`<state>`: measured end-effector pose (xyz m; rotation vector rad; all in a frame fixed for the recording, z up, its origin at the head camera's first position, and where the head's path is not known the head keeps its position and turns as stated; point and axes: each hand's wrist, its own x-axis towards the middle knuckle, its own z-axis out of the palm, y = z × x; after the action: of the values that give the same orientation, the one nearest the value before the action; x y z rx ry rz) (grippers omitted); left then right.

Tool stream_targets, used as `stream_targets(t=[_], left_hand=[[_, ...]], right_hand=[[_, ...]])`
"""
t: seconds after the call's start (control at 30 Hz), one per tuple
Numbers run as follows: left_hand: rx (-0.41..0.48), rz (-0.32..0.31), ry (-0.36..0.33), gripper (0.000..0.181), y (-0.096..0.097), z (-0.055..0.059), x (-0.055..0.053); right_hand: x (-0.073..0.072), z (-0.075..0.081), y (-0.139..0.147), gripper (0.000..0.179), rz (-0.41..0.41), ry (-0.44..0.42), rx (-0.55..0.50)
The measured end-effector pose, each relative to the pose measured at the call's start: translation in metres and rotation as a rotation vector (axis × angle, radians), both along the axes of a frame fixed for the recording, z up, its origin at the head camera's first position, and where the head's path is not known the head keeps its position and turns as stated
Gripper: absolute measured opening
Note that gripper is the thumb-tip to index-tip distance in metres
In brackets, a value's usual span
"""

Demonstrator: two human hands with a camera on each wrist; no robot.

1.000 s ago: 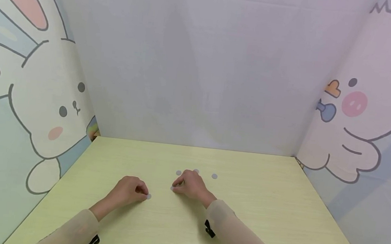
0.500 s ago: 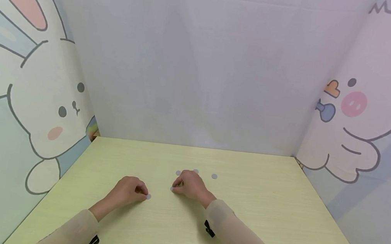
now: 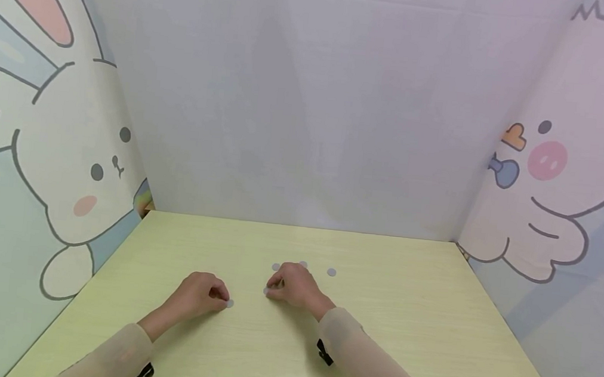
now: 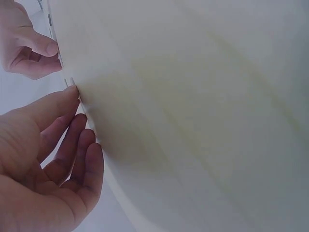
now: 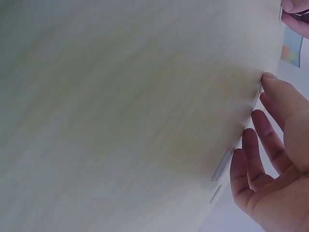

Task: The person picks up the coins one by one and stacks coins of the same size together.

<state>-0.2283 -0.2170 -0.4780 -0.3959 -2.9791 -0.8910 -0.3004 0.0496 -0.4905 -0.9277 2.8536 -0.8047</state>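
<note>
Two small flat grey discs lie at the person's fingertips on the pale wooden table (image 3: pixel 375 338). At the left, the left hand (image 3: pixel 198 294) pinches the edge of one disc (image 3: pixel 230 304) between thumb and finger, right at the tabletop. Farther in, the right hand (image 3: pixel 296 285) pinches another disc (image 3: pixel 266 291) low against the wood. In the left wrist view, the left thumb meets a thin disc (image 4: pixel 72 81) seen edge-on. From the right wrist, a disc (image 5: pixel 223 165) shows beside the right hand's outer fingers (image 5: pixel 241 169).
Behind the right hand lie three more grey discs: one on the left (image 3: pixel 276 267), one in the middle (image 3: pixel 303 264), partly hidden by the hand, and one on the right (image 3: pixel 331 272). A plain pale curtain (image 3: pixel 309 105) hangs behind the table, with cartoon-printed cloth (image 3: pixel 64 192) at the sides.
</note>
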Motion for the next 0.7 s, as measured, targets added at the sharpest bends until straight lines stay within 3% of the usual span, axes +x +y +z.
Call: stream_targets(t=[0.37,0.7], left_hand=[[-0.002,-0.001,0.005,0.012,0.0,-0.0001,-0.0007],[-0.001,-0.024,0.027,0.012,-0.0017,-0.0002,0.0002]], right_hand=[[-0.0018,0.0027,-0.0022,0.01,0.014,0.0,0.031],[-0.0014,0.0024,-0.0035,0.006,0.026,0.061,0.055]])
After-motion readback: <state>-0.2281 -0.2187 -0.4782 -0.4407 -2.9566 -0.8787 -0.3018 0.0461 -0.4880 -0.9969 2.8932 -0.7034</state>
